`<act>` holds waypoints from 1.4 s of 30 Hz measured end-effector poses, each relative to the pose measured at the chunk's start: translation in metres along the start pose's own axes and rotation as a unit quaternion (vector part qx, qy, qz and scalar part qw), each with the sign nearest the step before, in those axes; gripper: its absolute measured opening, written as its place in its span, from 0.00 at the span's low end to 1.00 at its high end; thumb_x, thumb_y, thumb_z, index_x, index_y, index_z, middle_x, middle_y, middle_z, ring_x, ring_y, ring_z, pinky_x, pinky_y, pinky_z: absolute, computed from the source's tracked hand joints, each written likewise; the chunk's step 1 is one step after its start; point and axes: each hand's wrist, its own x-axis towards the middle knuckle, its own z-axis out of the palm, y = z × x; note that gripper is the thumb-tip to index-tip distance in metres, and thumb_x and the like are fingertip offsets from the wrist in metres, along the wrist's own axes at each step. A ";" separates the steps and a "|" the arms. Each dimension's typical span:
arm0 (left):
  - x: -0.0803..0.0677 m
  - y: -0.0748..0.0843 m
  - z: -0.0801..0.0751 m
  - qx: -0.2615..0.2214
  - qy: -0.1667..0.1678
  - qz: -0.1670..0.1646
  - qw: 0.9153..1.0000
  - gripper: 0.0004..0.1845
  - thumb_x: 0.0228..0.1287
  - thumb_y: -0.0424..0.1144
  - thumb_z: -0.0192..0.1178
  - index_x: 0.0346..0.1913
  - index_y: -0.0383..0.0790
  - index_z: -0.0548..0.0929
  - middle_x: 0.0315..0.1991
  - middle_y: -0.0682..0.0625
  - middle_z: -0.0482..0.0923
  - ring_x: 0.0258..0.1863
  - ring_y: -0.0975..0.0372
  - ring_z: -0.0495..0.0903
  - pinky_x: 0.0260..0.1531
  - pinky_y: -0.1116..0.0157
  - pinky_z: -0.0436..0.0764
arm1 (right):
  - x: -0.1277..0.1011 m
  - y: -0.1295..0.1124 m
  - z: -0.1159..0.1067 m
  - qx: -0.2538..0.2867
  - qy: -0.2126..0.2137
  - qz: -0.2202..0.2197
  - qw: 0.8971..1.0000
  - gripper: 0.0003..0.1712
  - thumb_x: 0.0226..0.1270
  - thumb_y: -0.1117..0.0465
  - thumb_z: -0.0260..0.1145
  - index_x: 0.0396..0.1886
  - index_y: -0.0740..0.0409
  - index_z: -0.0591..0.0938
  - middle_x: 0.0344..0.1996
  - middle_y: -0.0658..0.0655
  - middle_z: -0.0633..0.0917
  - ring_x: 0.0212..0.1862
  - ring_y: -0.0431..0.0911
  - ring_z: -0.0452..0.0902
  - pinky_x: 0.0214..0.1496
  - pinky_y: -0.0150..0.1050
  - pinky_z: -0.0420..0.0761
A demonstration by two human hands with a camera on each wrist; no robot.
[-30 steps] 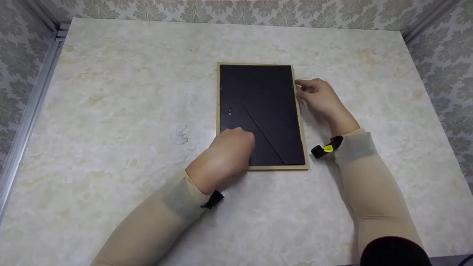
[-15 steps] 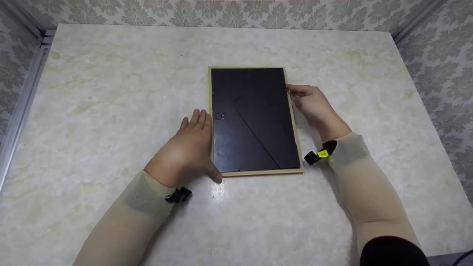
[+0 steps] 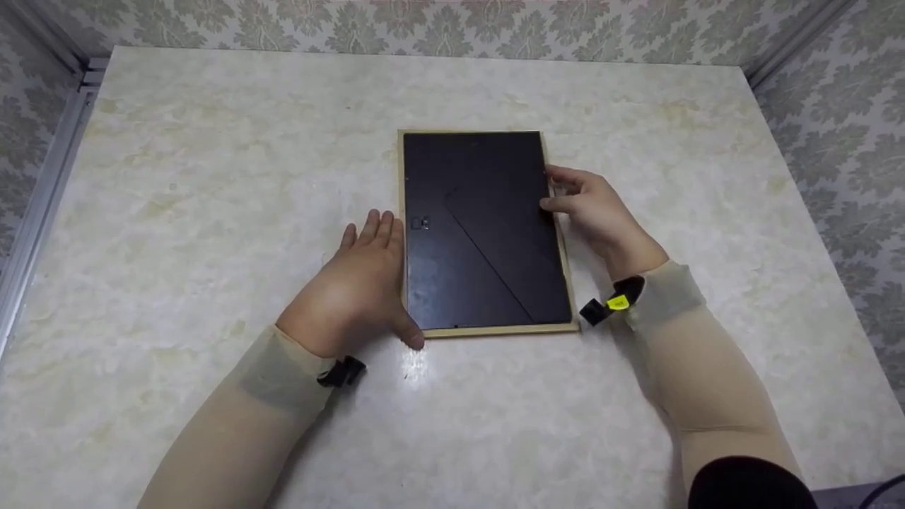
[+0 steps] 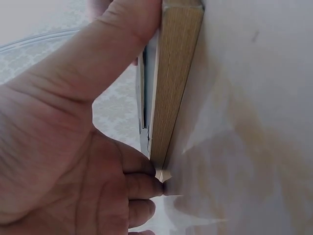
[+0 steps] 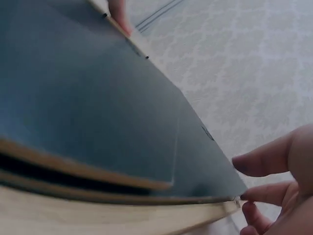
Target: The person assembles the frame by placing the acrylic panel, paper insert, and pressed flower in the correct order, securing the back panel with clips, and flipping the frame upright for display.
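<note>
A light wooden rectangular picture frame (image 3: 485,230) lies face down with its black backing board up, near the middle of the pale marbled tabletop (image 3: 212,141). The left hand (image 3: 357,286) lies flat with straight fingers along the frame's left edge and its thumb at the near left corner, seemingly to brace it. The right hand (image 3: 594,208) curls thumb and fingertips onto the frame's right edge, apparently working at a small tab there. No brand, label or writing can be read anywhere.

Left hand (image 3: 357,283) flat (fingers straight); right hand (image 3: 597,212) curled, fingertips pinching.
</note>
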 end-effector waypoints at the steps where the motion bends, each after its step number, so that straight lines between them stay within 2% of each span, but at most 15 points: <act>1: 0.000 0.000 0.000 0.002 0.001 -0.001 1.000 0.93 0.23 0.73 0.84 0.83 0.31 0.33 0.84 0.34 0.26 0.84 0.45 0.24 0.83 0.42 0.32 | 0.001 0.000 -0.001 0.016 0.000 -0.005 1.000 0.39 0.70 0.72 0.63 0.80 0.54 0.66 0.78 0.60 0.68 0.83 0.51 0.54 0.86 0.48 0.52; 5: -0.001 0.001 -0.002 0.002 -0.002 -0.003 1.000 0.93 0.24 0.73 0.83 0.82 0.30 0.32 0.84 0.34 0.26 0.84 0.45 0.23 0.83 0.42 0.32 | 0.003 0.003 -0.003 0.063 -0.001 -0.023 0.998 0.37 0.73 0.76 0.55 0.79 0.53 0.68 0.70 0.59 0.74 0.76 0.49 0.63 0.82 0.45 0.60; 8: -0.001 0.002 -0.002 -0.002 -0.004 -0.002 1.000 0.93 0.24 0.73 0.83 0.82 0.30 0.32 0.84 0.34 0.25 0.84 0.45 0.23 0.83 0.42 0.32 | 0.005 0.005 -0.003 0.077 0.012 -0.029 0.997 0.35 0.74 0.77 0.54 0.78 0.52 0.71 0.64 0.55 0.79 0.69 0.46 0.71 0.74 0.38 0.69; 12: -0.001 0.001 -0.001 -0.006 -0.002 -0.001 1.000 0.93 0.25 0.72 0.84 0.82 0.30 0.32 0.84 0.34 0.25 0.84 0.45 0.23 0.83 0.42 0.32 | 0.008 0.008 0.001 0.086 0.066 -0.048 0.993 0.33 0.70 0.77 0.63 0.71 0.52 0.78 0.51 0.53 0.87 0.52 0.44 0.80 0.54 0.29 0.81; 15: -0.001 0.000 -0.001 -0.007 0.001 -0.001 1.000 0.92 0.25 0.72 0.84 0.83 0.31 0.32 0.84 0.34 0.26 0.84 0.46 0.23 0.83 0.43 0.32 | 0.010 0.011 0.003 0.067 0.101 -0.067 0.990 0.31 0.65 0.75 0.70 0.67 0.54 0.82 0.42 0.52 0.89 0.44 0.43 0.80 0.43 0.27 0.81; 17: -0.001 -0.001 0.000 -0.008 0.001 -0.001 1.000 0.92 0.25 0.72 0.84 0.83 0.31 0.32 0.84 0.34 0.26 0.84 0.46 0.23 0.83 0.42 0.32 | 0.010 0.013 0.004 0.037 0.109 -0.073 0.991 0.29 0.65 0.73 0.72 0.67 0.57 0.82 0.41 0.51 0.88 0.43 0.42 0.80 0.42 0.26 0.81; 20: -0.001 -0.002 0.001 -0.010 0.000 -0.002 1.000 0.92 0.25 0.71 0.84 0.83 0.31 0.32 0.84 0.35 0.25 0.84 0.46 0.24 0.83 0.42 0.32 | 0.008 0.017 0.003 -0.052 0.112 -0.079 0.989 0.25 0.69 0.68 0.70 0.65 0.59 0.83 0.43 0.50 0.85 0.44 0.39 0.76 0.42 0.25 0.78; 23: -0.002 -0.002 0.002 -0.015 -0.003 -0.002 1.000 0.92 0.26 0.71 0.84 0.83 0.32 0.32 0.84 0.36 0.25 0.84 0.47 0.23 0.83 0.42 0.32 | 0.007 0.020 0.001 -0.142 0.111 -0.087 0.980 0.20 0.73 0.63 0.69 0.63 0.57 0.84 0.46 0.53 0.84 0.44 0.39 0.73 0.43 0.27 0.74; 25: -0.003 -0.002 0.002 -0.015 -0.003 -0.003 1.000 0.91 0.27 0.71 0.84 0.83 0.33 0.31 0.84 0.37 0.24 0.84 0.47 0.23 0.83 0.43 0.32 | 0.006 0.020 0.000 -0.180 0.109 -0.095 0.973 0.19 0.74 0.61 0.68 0.62 0.54 0.85 0.48 0.55 0.84 0.43 0.40 0.73 0.42 0.29 0.72; 30: -0.002 -0.001 0.001 -0.020 -0.004 0.001 1.000 0.91 0.27 0.71 0.84 0.83 0.33 0.31 0.84 0.37 0.23 0.84 0.48 0.23 0.83 0.44 0.33 | 0.005 0.019 -0.006 -0.215 0.078 -0.096 0.969 0.22 0.74 0.63 0.67 0.66 0.53 0.82 0.49 0.59 0.81 0.42 0.42 0.70 0.41 0.30 0.70; 35: -0.002 -0.003 0.000 -0.021 -0.006 0.007 1.000 0.91 0.27 0.70 0.84 0.82 0.32 0.30 0.84 0.36 0.23 0.85 0.47 0.24 0.83 0.43 0.34 | 0.008 0.016 -0.012 -0.230 0.052 -0.083 0.968 0.25 0.73 0.66 0.64 0.68 0.55 0.80 0.51 0.61 0.79 0.44 0.43 0.68 0.46 0.31 0.69; 42: -0.002 -0.003 -0.002 -0.013 -0.009 0.014 1.000 0.92 0.27 0.70 0.84 0.82 0.31 0.30 0.84 0.35 0.24 0.84 0.47 0.24 0.82 0.41 0.33 | 0.011 0.013 -0.012 -0.251 0.055 -0.083 0.963 0.26 0.71 0.64 0.68 0.68 0.52 0.81 0.40 0.54 0.77 0.42 0.45 0.66 0.46 0.35 0.66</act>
